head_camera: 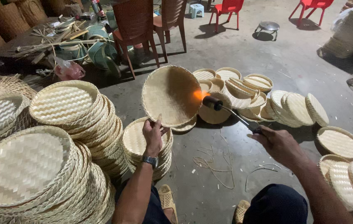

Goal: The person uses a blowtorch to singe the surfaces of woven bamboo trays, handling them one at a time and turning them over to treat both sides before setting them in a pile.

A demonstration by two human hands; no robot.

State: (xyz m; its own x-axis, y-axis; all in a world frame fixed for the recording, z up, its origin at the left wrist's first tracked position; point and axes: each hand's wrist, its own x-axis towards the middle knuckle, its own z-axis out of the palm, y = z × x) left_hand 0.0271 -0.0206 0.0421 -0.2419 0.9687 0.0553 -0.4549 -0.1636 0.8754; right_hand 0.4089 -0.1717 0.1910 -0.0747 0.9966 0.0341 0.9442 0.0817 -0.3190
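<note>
Everywhere woven trays (66, 103) on concrete floor (243, 54).

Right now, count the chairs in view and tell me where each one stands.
4. Two brown chairs stand at top centre; two red chairs stand further right along the top edge, partly cropped. More may be out of frame.

We see a bare grey concrete floor (243, 54), scattered with thin straw strips (214, 166). Two brown chairs (137, 29) stand at the far side, with red plastic chairs (228, 10) and a small metal stool (268, 28) beyond. Leftward, what may be cut reeds (48, 41) lie heaped in shadow.
</note>
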